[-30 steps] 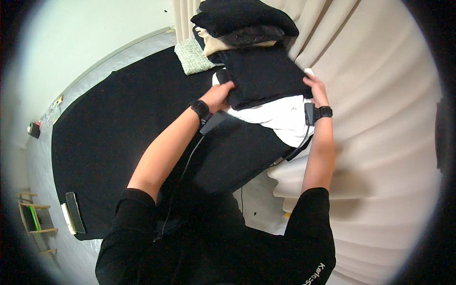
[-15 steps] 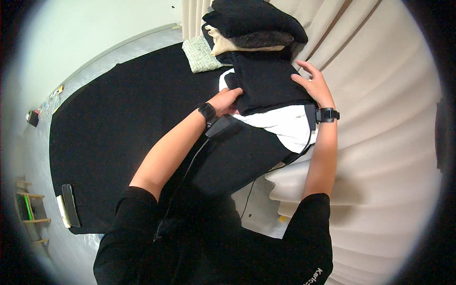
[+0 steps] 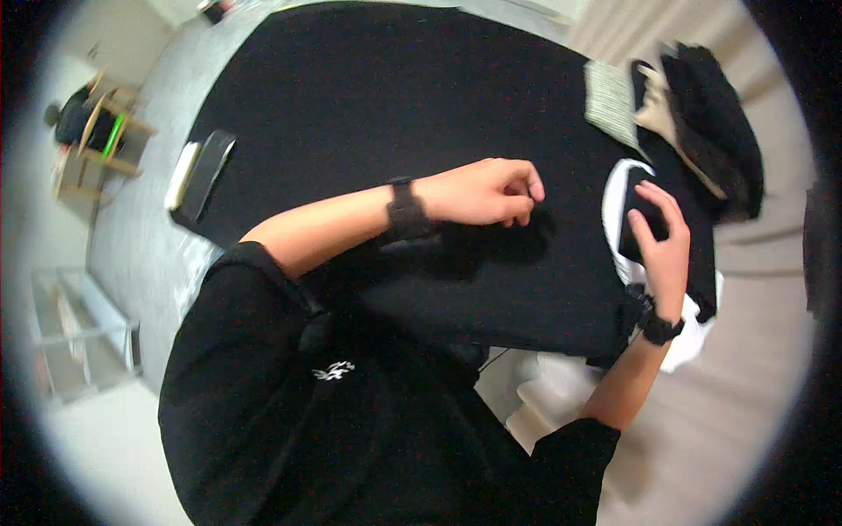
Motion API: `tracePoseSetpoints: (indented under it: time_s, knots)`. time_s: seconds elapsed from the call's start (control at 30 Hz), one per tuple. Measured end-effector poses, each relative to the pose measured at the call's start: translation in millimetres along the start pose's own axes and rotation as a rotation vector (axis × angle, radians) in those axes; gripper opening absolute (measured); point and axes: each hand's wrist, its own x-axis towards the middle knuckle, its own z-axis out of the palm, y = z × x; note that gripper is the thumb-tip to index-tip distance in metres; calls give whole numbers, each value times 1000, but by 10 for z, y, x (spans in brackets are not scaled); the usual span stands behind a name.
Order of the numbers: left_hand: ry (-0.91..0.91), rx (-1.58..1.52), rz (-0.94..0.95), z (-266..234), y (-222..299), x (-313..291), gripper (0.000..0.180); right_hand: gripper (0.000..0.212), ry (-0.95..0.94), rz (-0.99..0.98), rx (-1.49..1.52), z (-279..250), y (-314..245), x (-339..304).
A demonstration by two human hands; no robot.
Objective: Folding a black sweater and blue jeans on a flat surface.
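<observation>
On the right side of the worktop [image 3: 395,105], the head view shows us a black cloth [image 3: 700,244] over a white cloth [image 3: 616,215], seemingly already laid down; what is left, we cannot tell. Our right hand [image 3: 665,252] spreads curved fingers above it, contact unclear; our left hand [image 3: 488,193] hovers half-curled, apparently holding nothing.

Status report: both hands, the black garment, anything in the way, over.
Left hand loosely curled over black tablecloth. Right hand open at black garment, contact unclear. Clothes pile close beside garment.
</observation>
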Motion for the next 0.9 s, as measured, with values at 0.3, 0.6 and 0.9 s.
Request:
tracePoseSetpoints:
  time_s: [0.3,0.6,0.9]
  knots:
    - [904,15,-146,77,-215,-2124,12,15,-643,-121,1005,1388,-592,130]
    - [1583,370,-679,10,-872,-4572,17,11,-716,98,1306,1794,-498,108]
    - [1587,107,-1258,525,-2485,-5521,68,9,-767,53,1357,1846,-345,115]
